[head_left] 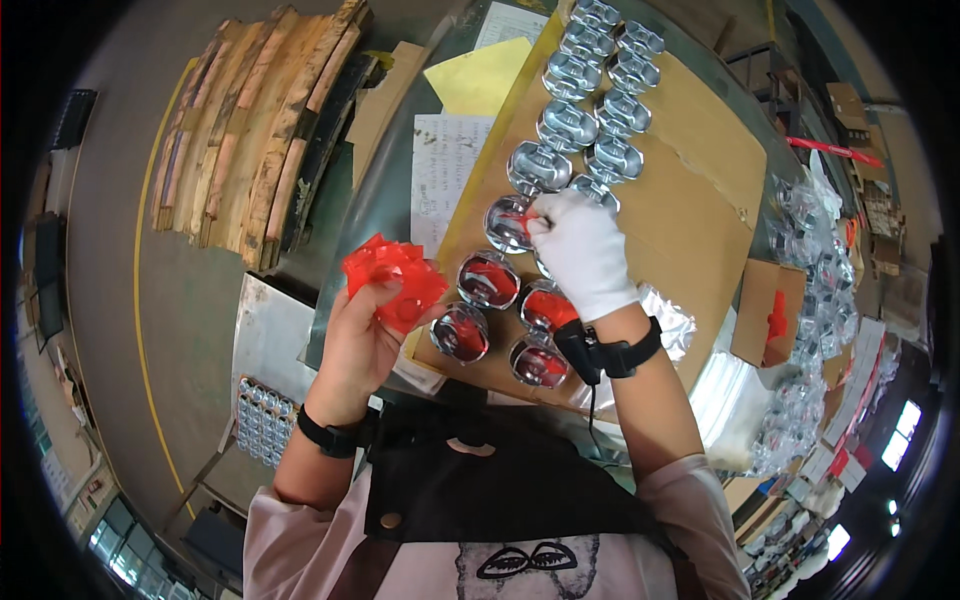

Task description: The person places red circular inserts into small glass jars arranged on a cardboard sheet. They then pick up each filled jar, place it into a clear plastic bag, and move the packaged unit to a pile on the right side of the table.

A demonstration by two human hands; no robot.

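Shiny metal pistons (568, 126) stand in two columns on a brown cardboard sheet (690, 150). The nearest ones, such as the piston (488, 280) between my hands, have red pieces inside. My bare left hand (362, 325) is closed around a bunch of red plastic pieces (395, 280) with jagged edges, left of the pistons. In a white glove, my right hand (583, 250) pinches a red plastic piece (524, 219) at the opening of a piston (503, 226) in the left column. The glove partly covers the pistons of the right column behind it.
Written paper sheets (440, 170) and a yellow sheet (478, 78) lie left of the cardboard. At the right are a small open carton (766, 312) with red pieces and many plastic-wrapped parts (832, 270). Wooden pallets (255, 130) are stacked at the far left.
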